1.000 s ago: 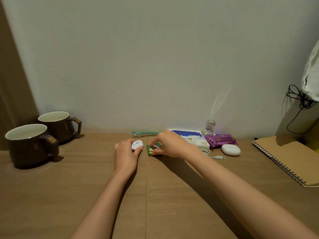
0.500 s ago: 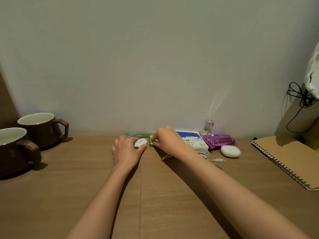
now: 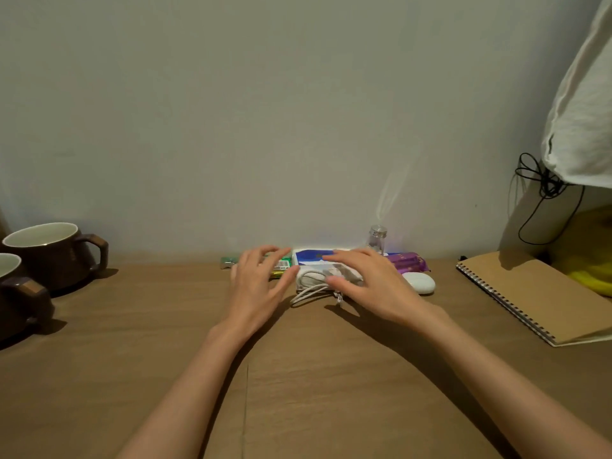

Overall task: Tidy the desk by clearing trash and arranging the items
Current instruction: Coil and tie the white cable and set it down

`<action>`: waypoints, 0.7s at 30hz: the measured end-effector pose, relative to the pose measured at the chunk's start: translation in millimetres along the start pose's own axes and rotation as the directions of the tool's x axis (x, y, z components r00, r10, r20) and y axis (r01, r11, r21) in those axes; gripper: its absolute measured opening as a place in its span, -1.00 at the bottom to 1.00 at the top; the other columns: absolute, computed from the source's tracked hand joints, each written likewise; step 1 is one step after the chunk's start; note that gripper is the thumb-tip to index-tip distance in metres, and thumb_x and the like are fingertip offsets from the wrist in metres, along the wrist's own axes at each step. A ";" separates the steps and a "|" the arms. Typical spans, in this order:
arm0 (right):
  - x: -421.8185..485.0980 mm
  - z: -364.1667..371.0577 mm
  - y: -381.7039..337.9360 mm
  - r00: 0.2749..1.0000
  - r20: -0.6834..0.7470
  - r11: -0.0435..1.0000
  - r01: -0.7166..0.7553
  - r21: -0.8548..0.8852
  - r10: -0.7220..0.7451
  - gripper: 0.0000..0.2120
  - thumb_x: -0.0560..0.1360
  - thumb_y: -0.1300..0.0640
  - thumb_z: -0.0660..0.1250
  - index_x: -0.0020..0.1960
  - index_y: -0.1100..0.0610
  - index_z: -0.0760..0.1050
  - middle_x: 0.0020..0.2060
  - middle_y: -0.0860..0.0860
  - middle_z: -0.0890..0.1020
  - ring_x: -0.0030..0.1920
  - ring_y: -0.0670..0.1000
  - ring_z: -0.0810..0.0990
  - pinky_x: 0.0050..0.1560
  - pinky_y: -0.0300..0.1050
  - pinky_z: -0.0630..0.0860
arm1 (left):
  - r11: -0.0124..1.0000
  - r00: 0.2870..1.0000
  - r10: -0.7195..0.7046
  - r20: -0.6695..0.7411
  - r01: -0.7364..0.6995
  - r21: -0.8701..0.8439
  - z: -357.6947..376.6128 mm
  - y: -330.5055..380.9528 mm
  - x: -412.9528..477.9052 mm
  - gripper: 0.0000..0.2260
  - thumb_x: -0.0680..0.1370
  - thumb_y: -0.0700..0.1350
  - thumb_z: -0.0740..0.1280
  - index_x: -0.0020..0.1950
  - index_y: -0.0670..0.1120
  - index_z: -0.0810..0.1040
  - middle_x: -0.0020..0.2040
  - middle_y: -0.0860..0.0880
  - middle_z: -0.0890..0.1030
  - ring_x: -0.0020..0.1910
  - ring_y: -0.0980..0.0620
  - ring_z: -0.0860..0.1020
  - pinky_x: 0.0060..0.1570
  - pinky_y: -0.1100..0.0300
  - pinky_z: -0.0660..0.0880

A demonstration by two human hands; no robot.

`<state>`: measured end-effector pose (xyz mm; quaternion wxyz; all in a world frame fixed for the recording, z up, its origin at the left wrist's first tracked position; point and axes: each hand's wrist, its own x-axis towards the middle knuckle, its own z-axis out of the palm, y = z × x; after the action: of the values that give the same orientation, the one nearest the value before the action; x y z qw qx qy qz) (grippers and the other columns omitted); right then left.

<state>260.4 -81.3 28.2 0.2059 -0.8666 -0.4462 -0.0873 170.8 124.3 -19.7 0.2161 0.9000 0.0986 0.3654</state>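
Small items line the wall at the back of the wooden desk [image 3: 298, 376]. My left hand [image 3: 256, 286] hovers with spread fingers over a green battery pack [image 3: 281, 265] and a green wrapper [image 3: 228, 261]. My right hand [image 3: 371, 279] hovers with straight fingers over a blue-and-white packet [image 3: 311, 256] and a coiled white cable [image 3: 309, 288]. Neither hand holds anything. A purple packet [image 3: 409, 261], a white oval case [image 3: 420, 282] and a small glass bottle [image 3: 377, 236] sit just right of my right hand.
Two brown mugs [image 3: 49, 253] stand at the left edge. A spiral kraft notebook [image 3: 536, 296] lies at the right, with a yellow object [image 3: 592, 273] behind it. A black cord [image 3: 539, 190] and a white cloth [image 3: 583, 104] hang at the upper right.
Both hands let go: the right released the green battery pack by the wall and moved right over the cable; the left lifted off the small white item. The view shifted left.
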 end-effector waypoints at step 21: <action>-14.3 28.4 56.2 0.996 -0.014 0.969 0.084 -0.231 -0.089 -0.55 0.65 0.04 0.10 0.51 -0.17 0.15 0.49 -0.10 0.29 0.47 0.00 0.23 0.31 -0.05 0.23 | 0.967 0.957 0.151 0.249 -0.195 0.164 25.4 19.8 -7.5 -0.51 0.56 0.26 0.00 0.45 0.17 0.31 0.38 -0.01 0.45 0.36 -0.02 0.39 0.29 0.04 0.36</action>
<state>296.6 -108.6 -17.8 0.1054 -0.8632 -0.4679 -0.1577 183.6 96.2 -31.4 0.1079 0.9583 0.0269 0.2631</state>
